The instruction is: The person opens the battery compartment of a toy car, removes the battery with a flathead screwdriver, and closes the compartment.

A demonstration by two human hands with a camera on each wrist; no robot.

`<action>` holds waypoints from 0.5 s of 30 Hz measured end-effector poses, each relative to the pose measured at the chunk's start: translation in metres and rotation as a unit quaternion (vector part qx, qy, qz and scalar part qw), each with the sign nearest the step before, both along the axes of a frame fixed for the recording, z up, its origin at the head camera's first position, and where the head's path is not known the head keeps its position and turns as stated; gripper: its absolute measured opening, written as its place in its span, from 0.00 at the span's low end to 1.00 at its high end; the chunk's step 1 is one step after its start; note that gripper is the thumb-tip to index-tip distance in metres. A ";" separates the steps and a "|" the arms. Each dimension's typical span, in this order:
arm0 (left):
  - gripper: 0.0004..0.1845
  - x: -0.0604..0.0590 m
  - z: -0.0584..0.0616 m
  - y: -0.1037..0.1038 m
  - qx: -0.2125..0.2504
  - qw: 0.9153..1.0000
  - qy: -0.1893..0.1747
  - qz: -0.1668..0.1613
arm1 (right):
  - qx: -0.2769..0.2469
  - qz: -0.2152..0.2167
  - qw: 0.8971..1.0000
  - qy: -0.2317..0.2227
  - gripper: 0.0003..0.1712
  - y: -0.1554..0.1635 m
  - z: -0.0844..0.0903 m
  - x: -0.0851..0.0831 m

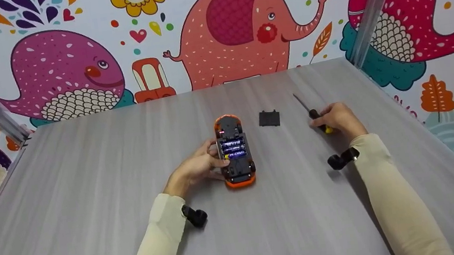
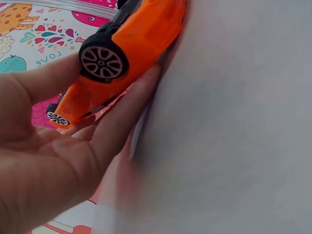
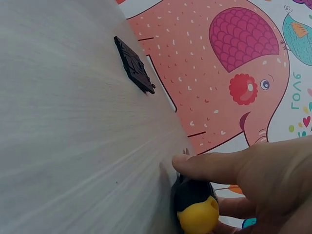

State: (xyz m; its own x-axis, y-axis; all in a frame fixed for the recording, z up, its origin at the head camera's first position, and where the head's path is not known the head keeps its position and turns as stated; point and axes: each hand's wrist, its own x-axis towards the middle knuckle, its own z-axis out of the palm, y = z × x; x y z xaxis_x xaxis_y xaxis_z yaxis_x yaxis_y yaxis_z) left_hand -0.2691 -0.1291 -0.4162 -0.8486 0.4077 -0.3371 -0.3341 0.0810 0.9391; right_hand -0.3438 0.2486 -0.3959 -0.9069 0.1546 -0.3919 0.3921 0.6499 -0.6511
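Note:
An orange toy car (image 1: 241, 183) is held belly-up by my left hand (image 1: 197, 164), its thumb over the underside and the fingers beneath the body. Blue batteries (image 1: 233, 146) fill the uncovered compartment in the car's underside. In the left wrist view the orange side of the car (image 2: 146, 31) and two wheels show. My right hand (image 1: 342, 120) grips the black and yellow handle of a screwdriver (image 1: 315, 116), whose shaft points away to the far left. The right wrist view shows the handle's yellow end (image 3: 199, 217) under the thumb and fingers.
A black battery cover (image 1: 269, 118) lies on the grey table (image 1: 92, 233) between the car and the screwdriver. Behind the table stands a printed wall panel (image 1: 236, 29), with metal posts (image 1: 365, 26) at both back corners. A small black camera sits on each wrist.

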 end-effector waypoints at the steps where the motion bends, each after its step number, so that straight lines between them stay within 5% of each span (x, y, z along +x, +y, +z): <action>1: 0.43 0.000 0.000 0.000 0.000 1.000 0.001 -0.001 | 0.003 -0.001 1.000 -0.002 0.36 0.000 0.000 0.000; 15: 0.42 0.000 -0.002 -0.001 0.011 1.000 0.009 -0.007 | 0.005 -0.014 0.999 -0.050 0.33 0.002 0.007 -0.001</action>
State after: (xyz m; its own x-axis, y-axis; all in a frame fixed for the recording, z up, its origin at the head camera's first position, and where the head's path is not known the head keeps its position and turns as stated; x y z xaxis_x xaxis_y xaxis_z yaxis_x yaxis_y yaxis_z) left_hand -0.2694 -0.1298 -0.4180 -0.8485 0.4265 -0.3133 -0.3170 0.0644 0.9462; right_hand -0.3452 0.2505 -0.3893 -0.8580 0.1845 -0.4793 0.4740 0.6436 -0.6009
